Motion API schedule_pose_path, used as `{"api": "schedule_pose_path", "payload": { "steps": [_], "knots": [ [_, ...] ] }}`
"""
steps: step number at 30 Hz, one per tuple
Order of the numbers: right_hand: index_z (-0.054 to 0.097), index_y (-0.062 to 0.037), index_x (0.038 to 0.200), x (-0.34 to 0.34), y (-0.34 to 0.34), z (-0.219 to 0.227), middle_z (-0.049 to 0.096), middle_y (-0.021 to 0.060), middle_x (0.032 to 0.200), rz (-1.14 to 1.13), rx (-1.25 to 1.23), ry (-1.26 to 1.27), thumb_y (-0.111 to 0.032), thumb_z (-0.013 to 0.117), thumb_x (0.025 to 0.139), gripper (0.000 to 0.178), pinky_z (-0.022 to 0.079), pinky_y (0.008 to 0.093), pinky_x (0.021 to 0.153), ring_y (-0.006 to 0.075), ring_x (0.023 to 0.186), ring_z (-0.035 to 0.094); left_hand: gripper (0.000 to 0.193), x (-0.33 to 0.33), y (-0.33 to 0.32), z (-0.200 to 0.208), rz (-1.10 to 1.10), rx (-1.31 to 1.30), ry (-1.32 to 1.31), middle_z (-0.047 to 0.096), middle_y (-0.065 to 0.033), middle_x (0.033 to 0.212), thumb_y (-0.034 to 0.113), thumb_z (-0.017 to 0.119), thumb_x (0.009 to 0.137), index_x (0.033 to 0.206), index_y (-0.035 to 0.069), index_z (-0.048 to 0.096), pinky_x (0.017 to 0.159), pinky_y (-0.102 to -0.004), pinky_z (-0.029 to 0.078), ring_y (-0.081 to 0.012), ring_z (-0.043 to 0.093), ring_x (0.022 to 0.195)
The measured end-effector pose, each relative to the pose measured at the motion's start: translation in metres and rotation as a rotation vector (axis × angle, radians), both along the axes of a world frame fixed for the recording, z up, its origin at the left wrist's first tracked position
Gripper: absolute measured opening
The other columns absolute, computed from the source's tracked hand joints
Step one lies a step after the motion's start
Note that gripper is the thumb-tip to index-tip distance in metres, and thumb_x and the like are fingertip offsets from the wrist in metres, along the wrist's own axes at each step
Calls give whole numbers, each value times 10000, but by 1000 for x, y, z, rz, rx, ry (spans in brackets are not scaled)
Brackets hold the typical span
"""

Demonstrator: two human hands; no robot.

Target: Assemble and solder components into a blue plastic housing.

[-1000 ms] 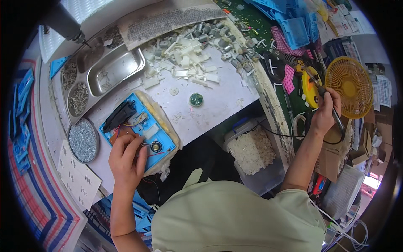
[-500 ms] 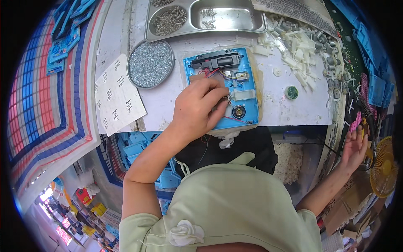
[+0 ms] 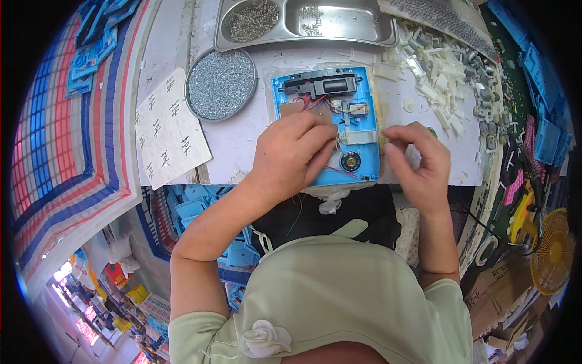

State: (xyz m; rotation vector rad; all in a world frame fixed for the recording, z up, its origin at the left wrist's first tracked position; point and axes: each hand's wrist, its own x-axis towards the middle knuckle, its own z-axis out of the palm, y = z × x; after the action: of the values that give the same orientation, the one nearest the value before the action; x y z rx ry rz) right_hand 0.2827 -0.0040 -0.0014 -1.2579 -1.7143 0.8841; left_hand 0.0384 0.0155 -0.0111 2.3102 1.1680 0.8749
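Note:
A blue plastic housing (image 3: 371, 159) lies open on the table, with a black mechanism (image 3: 330, 86), coloured wires (image 3: 315, 102), a pale rectangular part (image 3: 359, 137) and a round speaker (image 3: 350, 161) inside it. My left hand (image 3: 294, 148) rests over its left half, fingers closed and bent downward beside the pale part. Thin wires show at those fingertips, but what they grip is hidden. Just off the housing's right edge, my right hand (image 3: 421, 167) hovers with curled fingers; thumb and forefinger stand apart with nothing visible between them.
A round tray of small screws (image 3: 220, 85) and a marked paper sheet (image 3: 173, 130) lie left. Behind stands a metal compartment tray (image 3: 306, 43) with springs. White plastic parts (image 3: 433, 79) and small motors (image 3: 485, 100) are heaped right. A yellow-handled tool (image 3: 521, 219) and yellow fan (image 3: 551, 252) sit lower right.
My right hand has come in from the far right, by the yellow-handled tool, to the housing's right edge. My left hand stays over the housing. The view has shifted slightly.

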Motion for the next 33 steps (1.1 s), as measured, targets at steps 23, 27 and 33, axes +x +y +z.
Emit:
{"api": "schedule_pose_path", "payload": {
  "steps": [23,27,33],
  "knots": [
    [722,-101,907,-35,-6,-6,571,29,797,135,283,-399,-113,794,705,214,400,392,717,254,805,528,288,-3,-1,6,-89,-28,4,650,-96,999,0,735,760,1036,80,721,679,-361,531,-282,654,835],
    [721,-103,911,-22,2,-1,568,37,765,99,316,-308,-108,778,734,186,419,401,712,255,769,547,336,-10,2,6,-212,21,94,645,-87,1035,11,749,721,1046,94,727,690,-370,534,-279,653,871],
    [674,-79,819,-22,41,-5,610,68,751,-86,176,-399,-183,780,758,161,456,397,669,277,744,594,359,2,12,9,-20,171,68,613,-57,1034,64,769,671,1025,109,727,764,-401,449,-269,604,888]
  ]
}}
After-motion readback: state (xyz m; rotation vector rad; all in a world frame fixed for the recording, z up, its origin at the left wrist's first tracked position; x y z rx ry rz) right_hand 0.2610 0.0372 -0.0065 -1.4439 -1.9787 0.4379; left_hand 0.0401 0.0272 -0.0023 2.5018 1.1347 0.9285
